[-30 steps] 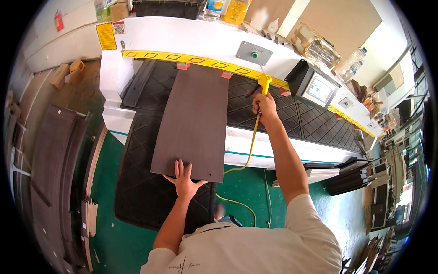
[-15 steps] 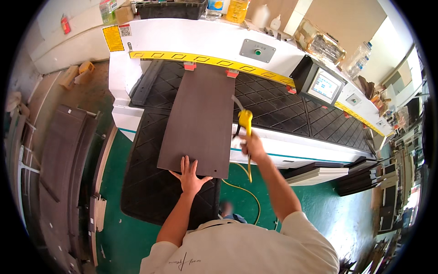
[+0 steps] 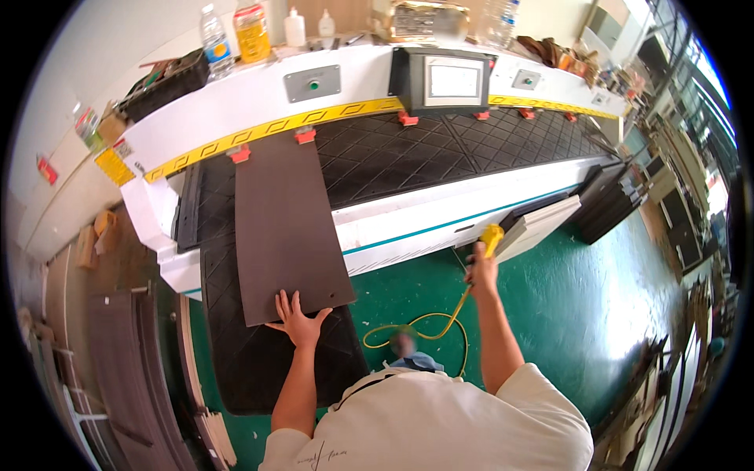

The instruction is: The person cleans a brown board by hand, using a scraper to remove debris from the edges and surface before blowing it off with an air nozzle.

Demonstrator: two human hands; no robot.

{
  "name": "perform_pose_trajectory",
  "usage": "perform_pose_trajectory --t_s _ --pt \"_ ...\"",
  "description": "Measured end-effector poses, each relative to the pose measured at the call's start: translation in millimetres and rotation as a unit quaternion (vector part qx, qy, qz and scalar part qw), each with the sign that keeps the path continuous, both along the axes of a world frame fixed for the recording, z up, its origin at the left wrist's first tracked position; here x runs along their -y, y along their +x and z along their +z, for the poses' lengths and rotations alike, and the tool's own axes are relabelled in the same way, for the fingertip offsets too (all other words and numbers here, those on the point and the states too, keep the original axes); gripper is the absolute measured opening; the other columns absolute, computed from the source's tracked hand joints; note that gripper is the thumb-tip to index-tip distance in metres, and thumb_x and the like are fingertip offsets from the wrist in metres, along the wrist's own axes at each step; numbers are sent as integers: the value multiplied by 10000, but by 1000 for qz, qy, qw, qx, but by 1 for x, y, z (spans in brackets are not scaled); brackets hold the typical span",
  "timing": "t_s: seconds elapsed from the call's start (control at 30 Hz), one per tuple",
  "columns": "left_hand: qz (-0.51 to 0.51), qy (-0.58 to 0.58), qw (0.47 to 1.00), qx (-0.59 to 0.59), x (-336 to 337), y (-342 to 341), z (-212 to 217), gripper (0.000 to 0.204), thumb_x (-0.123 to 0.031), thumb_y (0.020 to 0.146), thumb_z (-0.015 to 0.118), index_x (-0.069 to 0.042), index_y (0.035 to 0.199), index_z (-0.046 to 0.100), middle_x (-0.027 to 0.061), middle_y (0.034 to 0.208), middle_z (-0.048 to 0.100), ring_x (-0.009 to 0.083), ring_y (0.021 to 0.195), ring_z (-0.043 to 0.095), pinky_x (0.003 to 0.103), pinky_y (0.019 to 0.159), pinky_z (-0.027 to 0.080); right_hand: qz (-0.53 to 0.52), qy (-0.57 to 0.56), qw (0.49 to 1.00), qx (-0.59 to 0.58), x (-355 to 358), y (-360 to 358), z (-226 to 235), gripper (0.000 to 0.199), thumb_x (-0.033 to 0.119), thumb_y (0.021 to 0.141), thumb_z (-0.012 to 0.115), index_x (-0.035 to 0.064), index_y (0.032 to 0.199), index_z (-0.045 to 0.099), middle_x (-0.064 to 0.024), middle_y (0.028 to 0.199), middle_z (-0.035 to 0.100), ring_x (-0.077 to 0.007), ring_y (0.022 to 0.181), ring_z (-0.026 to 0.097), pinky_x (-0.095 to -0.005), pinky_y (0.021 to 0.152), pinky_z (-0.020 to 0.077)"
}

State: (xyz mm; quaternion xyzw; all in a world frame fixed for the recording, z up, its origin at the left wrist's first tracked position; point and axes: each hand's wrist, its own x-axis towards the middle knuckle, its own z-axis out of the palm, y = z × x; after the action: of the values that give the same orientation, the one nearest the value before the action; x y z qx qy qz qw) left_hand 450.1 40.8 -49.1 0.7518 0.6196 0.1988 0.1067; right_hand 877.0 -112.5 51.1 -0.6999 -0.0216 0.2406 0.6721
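1. A long, dark brown board (image 3: 283, 228) lies on the left part of a black, diamond-grooved surface (image 3: 259, 369), its near end short of the surface's near edge. A small dark hole marks the board's near right corner.
2. The person's left hand (image 3: 300, 320) rests at the board's near edge, fingers spread over its top, not clenched around anything.
3. The person's right hand (image 3: 484, 273) grasps a yellow air gun (image 3: 492, 235), held out beyond the surface's right side, above a green floor (image 3: 565, 306) and near pale stacked boards (image 3: 542, 226).
4. A yellow hose (image 3: 455, 315) trails from the gun and loops low.
5. Along the surface's far edge runs a white machine beam (image 3: 357, 74), carrying a screen (image 3: 453, 82); red blocks (image 3: 305, 136) sit beneath it at the board's far end.
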Motion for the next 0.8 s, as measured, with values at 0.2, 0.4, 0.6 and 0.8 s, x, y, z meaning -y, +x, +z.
perform_pose_trajectory --t_s 0.2,0.4,0.6,0.8 --pt "-21 16 1000 14 -1 -4 -5 1045 -774 712 752 -117 1485 504 127 1668 311 321 1574 205 846 1085 -31 112 -60 992 -18 98 18 14 551 645 1033 464 120 1164 569 -67 823 594 -132 382 419 -301 330 326" --pt "28 -16 998 -46 6 -12 1 1054 -758 762 721 -93 1526 431 134 1668 302 341 1575 191 805 1134 70 579 -102 779 -218 119 -97 35 590 627 1062 421 93 1129 662 -30 866 655 -73 474 410 -250 398 292" --pt "92 6 994 -61 1 -57 -9 1112 -789 766 692 -63 1550 381 158 1671 281 366 1570 194 766 1162 147 660 -206 720 -54 59 -171 61 589 598 1083 396 60 1084 633 -26 894 628 -139 702 502 -333 676 435" --pt "124 36 991 -41 0 -61 -10 1152 -811 731 697 -54 1542 384 217 1658 278 407 1559 198 694 1203 165 655 -182 732 42 44 -176 46 590 592 1085 395 49 1107 625 -31 899 661 -163 769 557 -338 734 474"
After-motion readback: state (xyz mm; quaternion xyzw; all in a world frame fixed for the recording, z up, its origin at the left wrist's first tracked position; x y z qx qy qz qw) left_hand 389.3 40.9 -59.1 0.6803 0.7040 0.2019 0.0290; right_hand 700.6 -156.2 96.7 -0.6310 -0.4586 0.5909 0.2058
